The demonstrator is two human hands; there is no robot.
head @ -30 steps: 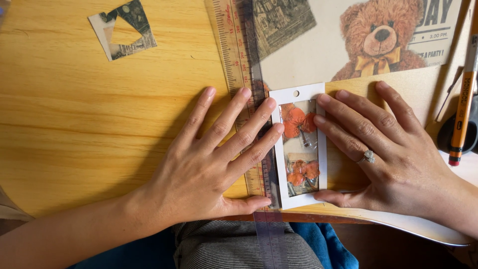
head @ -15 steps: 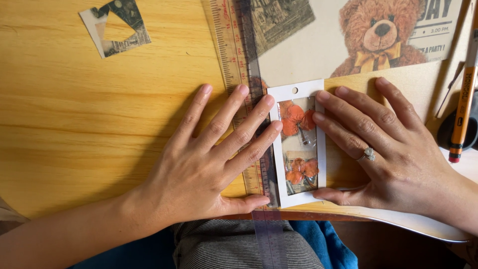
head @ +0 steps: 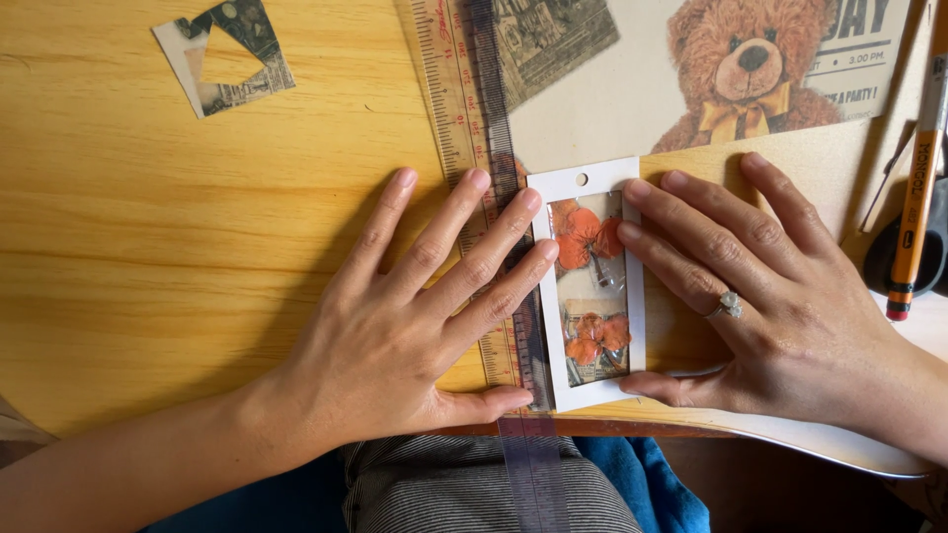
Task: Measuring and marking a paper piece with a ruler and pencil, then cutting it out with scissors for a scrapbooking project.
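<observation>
Head view, white frame [head: 590, 286] between left hand [head: 395, 336], right hand [head: 780, 306]

Bright even daylight, soft shadows, sharp focus

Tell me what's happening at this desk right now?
A person presses both hands flat on a wooden table. The left hand lies across a clear ruler, its fingers touching the left edge of a white-framed card with orange pressed flowers inside. The right hand, wearing a ring, holds the card's right edge, thumb at its bottom corner. A teddy bear print lies above, a cut paper scrap sits top left, and a pencil lies at the right.
</observation>
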